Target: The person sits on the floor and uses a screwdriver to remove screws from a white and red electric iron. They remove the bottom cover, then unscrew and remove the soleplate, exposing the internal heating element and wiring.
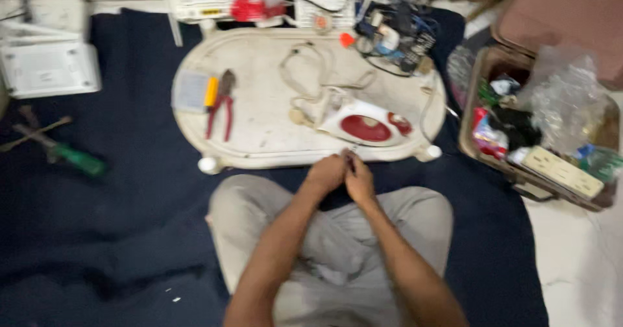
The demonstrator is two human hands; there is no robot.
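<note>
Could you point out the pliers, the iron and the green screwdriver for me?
Pliers (220, 109): head view, on the red handles.
Iron (365, 127): head view, on its red middle panel.
Screwdriver (79, 159): head view, on the green handle.

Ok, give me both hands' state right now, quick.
Left hand: curled shut against the right; what it grips is too blurred to tell.
Right hand: closed, pinching a small dark object that cannot be identified.

We see left hand (326, 173) and right hand (359, 179) touching, pinching something small, blurred | red-white iron (365, 125) on oval surface (259, 138) | red pliers (220, 106) left
</note>
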